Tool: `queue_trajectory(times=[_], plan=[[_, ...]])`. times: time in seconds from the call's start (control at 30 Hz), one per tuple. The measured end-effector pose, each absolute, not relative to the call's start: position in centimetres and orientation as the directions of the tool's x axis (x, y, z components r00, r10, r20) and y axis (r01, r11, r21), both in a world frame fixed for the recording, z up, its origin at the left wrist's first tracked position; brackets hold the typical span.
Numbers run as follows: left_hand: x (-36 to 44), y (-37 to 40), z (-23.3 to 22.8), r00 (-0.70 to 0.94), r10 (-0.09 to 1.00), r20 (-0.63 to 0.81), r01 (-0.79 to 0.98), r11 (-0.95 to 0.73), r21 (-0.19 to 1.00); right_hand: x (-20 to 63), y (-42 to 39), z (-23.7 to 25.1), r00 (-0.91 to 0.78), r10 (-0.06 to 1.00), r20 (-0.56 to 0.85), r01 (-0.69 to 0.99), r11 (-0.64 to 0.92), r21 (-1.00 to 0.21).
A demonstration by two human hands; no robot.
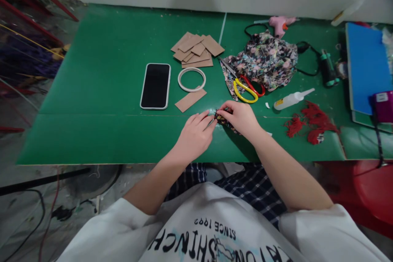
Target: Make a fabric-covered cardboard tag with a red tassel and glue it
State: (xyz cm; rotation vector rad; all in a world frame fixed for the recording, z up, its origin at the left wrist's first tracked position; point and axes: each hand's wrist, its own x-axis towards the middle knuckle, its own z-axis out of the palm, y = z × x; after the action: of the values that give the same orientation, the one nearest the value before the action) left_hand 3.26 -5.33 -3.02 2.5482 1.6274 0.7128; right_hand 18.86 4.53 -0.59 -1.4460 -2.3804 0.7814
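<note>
A small strip of dark floral fabric (229, 124) lies at the front middle of the green table, partly hidden under my fingers. My right hand (244, 120) pinches its near end between thumb and fingers. From the other side my left hand (196, 134) reaches in, fingers stretched out, the tips touching or very close to the strip's left end. Just beyond my right hand are scissors (245, 92) with one yellow and one red handle, resting on a larger piece of floral fabric (267, 59). A brown cardboard strip (190, 100) and a white tape ring (180, 85) lie beyond my left hand.
A phone (155, 86) lies at left, and cardboard pieces (196, 49) are piled behind the ring. To the right are a white glue bottle (288, 100), red yarn tassels (317, 118), a green-black tool (328, 68) and a blue board (367, 67). A pink glue gun (279, 25) sits at the back.
</note>
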Motion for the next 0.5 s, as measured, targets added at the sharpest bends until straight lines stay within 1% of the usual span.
queue_trajectory(times=[0.3,0.5], plan=[[3.4,-5.31,-2.84,0.348,0.888,0.299,0.86,-0.43,0.275,18.84,4.49,-0.62,-0.48,0.874,-0.073,0.761,0.374,-0.531],[3.43,-5.23,-2.96,0.35,0.883,0.312,0.854,-0.438,0.28,18.8,4.34,-0.65,-0.475,0.878,-0.068,0.775,0.38,-0.505]])
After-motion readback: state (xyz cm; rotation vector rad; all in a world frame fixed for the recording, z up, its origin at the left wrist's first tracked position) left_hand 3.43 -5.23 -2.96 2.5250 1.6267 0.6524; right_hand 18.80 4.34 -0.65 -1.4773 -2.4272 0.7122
